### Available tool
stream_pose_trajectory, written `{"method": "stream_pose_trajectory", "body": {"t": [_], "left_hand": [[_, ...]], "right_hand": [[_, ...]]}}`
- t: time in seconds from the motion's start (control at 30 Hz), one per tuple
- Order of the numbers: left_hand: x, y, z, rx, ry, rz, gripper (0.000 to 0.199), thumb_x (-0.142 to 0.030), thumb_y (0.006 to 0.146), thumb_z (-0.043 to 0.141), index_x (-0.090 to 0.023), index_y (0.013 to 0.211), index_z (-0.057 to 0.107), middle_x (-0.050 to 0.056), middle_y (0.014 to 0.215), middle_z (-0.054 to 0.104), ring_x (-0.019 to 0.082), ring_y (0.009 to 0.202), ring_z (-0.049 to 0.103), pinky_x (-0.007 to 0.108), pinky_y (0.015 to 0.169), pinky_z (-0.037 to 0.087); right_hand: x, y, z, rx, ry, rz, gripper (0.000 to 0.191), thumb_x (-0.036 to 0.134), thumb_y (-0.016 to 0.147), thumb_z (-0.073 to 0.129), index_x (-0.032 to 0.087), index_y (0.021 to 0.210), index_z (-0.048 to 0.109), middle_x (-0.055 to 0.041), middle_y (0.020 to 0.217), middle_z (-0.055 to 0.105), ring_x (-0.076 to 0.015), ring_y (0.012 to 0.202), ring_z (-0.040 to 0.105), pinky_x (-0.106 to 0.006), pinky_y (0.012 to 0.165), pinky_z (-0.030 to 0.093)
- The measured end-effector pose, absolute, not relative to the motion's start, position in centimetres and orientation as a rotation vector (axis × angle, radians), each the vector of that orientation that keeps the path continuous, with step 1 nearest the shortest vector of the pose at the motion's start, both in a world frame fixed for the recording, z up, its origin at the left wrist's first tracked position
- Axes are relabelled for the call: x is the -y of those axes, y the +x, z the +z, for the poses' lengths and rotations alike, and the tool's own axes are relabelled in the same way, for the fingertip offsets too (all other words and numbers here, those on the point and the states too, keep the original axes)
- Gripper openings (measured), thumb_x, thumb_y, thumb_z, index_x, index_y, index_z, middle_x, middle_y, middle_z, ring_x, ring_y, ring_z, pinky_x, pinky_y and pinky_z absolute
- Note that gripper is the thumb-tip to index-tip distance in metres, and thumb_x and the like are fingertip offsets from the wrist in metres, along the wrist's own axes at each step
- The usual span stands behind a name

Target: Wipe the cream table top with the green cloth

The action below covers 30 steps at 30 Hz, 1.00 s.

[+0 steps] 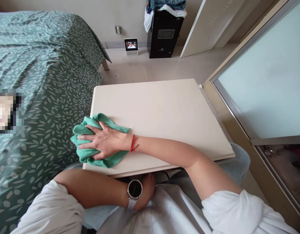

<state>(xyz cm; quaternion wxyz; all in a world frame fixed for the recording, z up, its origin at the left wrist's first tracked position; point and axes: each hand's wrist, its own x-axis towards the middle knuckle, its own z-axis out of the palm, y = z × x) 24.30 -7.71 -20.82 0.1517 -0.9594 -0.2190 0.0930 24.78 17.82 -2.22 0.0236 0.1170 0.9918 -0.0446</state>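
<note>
My right hand (103, 140) reaches across to the left side of a pale tabletop (152, 110), with a red string bracelet on its wrist. It grips a bunched green cloth (86, 155) from above, the fingers spread and pressed into its folds. Part of the cloth overhangs the table's left edge. Close to my body, my left hand (146, 193) is bent inward at the table's near edge, below the top. A round watch (135, 189) sits on that wrist. The left fingers are mostly hidden, so what they touch does not show.
A bed with a green leaf-patterned cover (67, 61) stands along the left. On the floor beyond the table are a small screen (131, 47) and a black cabinet (164, 35) topped with clothes (166, 6). A door (208, 26) and a frosted sliding panel (267, 74) are at right.
</note>
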Motion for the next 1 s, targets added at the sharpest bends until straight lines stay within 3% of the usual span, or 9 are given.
{"method": "stream_pose_trajectory", "body": {"t": [0.1, 0.17, 0.3, 0.47, 0.63, 0.7, 1.0], "left_hand": [[7.9, 24.2, -21.6, 0.666, -2.770, 0.249, 0.025, -0.021, 0.097, 0.094, -0.017, 0.120, 0.102, 0.015, 0.119, 0.097, 0.033, 0.115, 0.091, 0.044, 0.120, 0.071], [7.9, 24.1, -21.5, 0.727, -2.768, 0.274, 0.029, -0.014, 0.101, 0.087, -0.016, 0.126, 0.101, 0.014, 0.123, 0.098, 0.031, 0.120, 0.091, 0.042, 0.123, 0.069], [7.7, 24.1, -20.9, 0.710, -2.808, 0.289, 0.024, -0.013, 0.104, 0.082, -0.017, 0.118, 0.101, 0.012, 0.115, 0.097, 0.030, 0.118, 0.090, 0.043, 0.123, 0.067], [7.5, 24.2, -21.3, 0.658, -2.763, 0.235, 0.019, -0.022, 0.103, 0.084, -0.021, 0.109, 0.103, 0.012, 0.115, 0.098, 0.029, 0.118, 0.090, 0.042, 0.126, 0.066], [7.5, 23.8, -22.0, 0.511, -2.738, 0.193, 0.017, -0.036, 0.100, 0.090, -0.025, 0.104, 0.103, 0.013, 0.110, 0.097, 0.032, 0.111, 0.090, 0.045, 0.119, 0.070], [7.6, 23.6, -21.9, 0.534, -2.747, 0.201, 0.015, -0.035, 0.100, 0.091, -0.026, 0.103, 0.103, 0.011, 0.110, 0.097, 0.031, 0.113, 0.091, 0.044, 0.123, 0.069], [8.2, 23.4, -23.3, 0.504, -2.746, 0.294, 0.025, -0.025, 0.100, 0.081, -0.029, 0.110, 0.103, 0.010, 0.111, 0.098, 0.031, 0.115, 0.091, 0.046, 0.123, 0.069]], "right_hand": [[-16.9, 26.6, -1.1, -3.049, 0.244, -0.010, 0.071, 0.046, 0.132, 0.048, 0.044, 0.202, 0.049, 0.0069, 0.214, 0.034, -0.0391, 0.198, 0.034, -0.067, 0.151, 0.048], [-16.4, 28.1, -0.8, -3.022, 0.242, -0.016, 0.071, 0.044, 0.133, 0.049, 0.043, 0.204, 0.047, 0.0059, 0.215, 0.031, -0.0384, 0.198, 0.034, -0.068, 0.153, 0.047], [-16.7, 31.8, -2.0, -3.063, 0.395, -0.180, 0.072, 0.052, 0.128, 0.064, 0.042, 0.198, 0.057, 0.0026, 0.211, 0.042, -0.0433, 0.195, 0.039, -0.071, 0.155, 0.042], [-18.0, 38.7, -4.4, -3.102, 0.777, -0.402, 0.081, 0.043, 0.115, 0.084, 0.032, 0.193, 0.066, -0.0122, 0.205, 0.055, -0.0532, 0.189, 0.045, -0.084, 0.152, 0.036], [-19.1, 47.2, -4.8, -2.949, 1.281, -0.445, 0.082, 0.043, 0.114, 0.078, 0.032, 0.194, 0.065, -0.0139, 0.206, 0.053, -0.0555, 0.187, 0.048, -0.087, 0.153, 0.031], [-19.2, 50.8, -4.9, -2.840, 1.488, -0.411, 0.082, 0.045, 0.116, 0.073, 0.030, 0.196, 0.063, -0.0158, 0.207, 0.051, -0.0572, 0.186, 0.049, -0.089, 0.152, 0.032], [-14.5, 60.2, -7.0, -2.242, 2.404, -0.033, 0.077, 0.052, 0.122, 0.050, 0.024, 0.192, 0.063, -0.0237, 0.202, 0.054, -0.0617, 0.172, 0.061, -0.089, 0.133, 0.054]]}}
